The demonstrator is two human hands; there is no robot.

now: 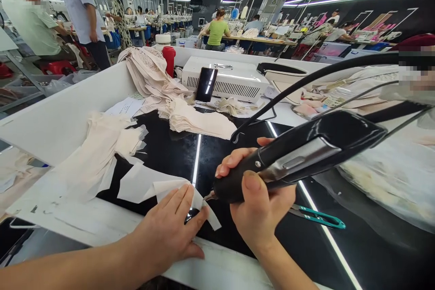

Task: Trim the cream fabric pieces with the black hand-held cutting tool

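My right hand (pixel 260 208) is wrapped round a black corded hand tool (pixel 306 149) with a metal lever on its side and a narrow metal tip. That tip touches or nearly touches the edge of a cream fabric piece (pixel 175 186). With fingers together and thumb lower down, my left hand (pixel 173 222) presses and holds this fabric from the left. Under it, a white sheet piece (pixel 136 185) reaches out to the left on the black glossy work surface (pixel 163 154). Teal-handled snips (pixel 319 217) lie to the right, partly behind my right hand.
Stacked cream fabric pieces (pixel 200 122) and a paler pile (pixel 91 154) lie behind and left. A phone (pixel 206 84) leans against a white vented box (pixel 226 77), near a red bottle (pixel 168 60). A plastic-covered bundle (pixel 390 181) sits right. Several people are at sewing tables beyond.
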